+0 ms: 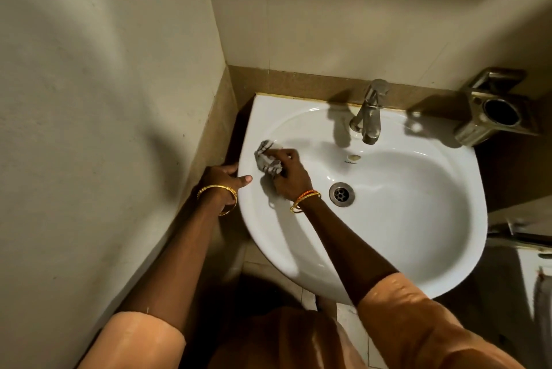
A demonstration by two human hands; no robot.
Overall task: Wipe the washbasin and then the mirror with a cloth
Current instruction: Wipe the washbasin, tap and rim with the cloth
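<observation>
The cloth (268,158), grey and bunched, is pressed against the inner slope of the washbasin (418,219), clenched under the curled fingers of the right hand (289,174). The left hand (225,179) lies just beside it, closed over the basin rim with the thumb on top, bracing. Beyond the right hand sit the drain (341,193) and, further off, the tap (369,113); a metal holder (490,113) is mounted well apart. Judged progress: the first stage, basin wiping, is under way, with most of the bowl apparently still to cover. The mirror is not in view and remains to be wiped.
</observation>
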